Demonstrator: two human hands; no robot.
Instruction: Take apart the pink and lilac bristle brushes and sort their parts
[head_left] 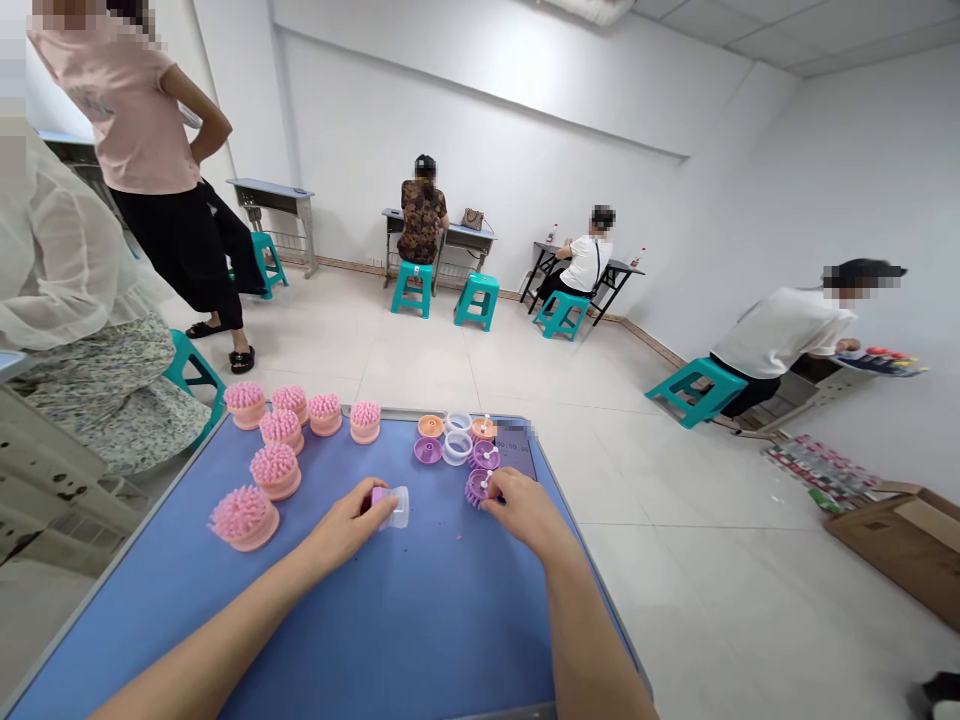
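Observation:
My left hand (358, 518) is closed around a purple and clear plastic part (393, 506), its clear end facing right. At the right, the fingers of my right hand (520, 502) pinch at the edge of a purple bristle head (475, 488) with a small white stem on top. Just behind it lies another purple bristle head (484, 455), also with a white piece. Clear plastic rings (457, 448), a purple round cap (428, 451) and an orange round cap (430, 427) stand close together nearby.
Several pink bristle brushes (276, 471) stand along the left and back of the blue table (390, 620). A phone (517, 450) lies at the back right corner. People sit at other desks; one person (135, 130) stands at left. A cardboard box (900, 545) is on the floor.

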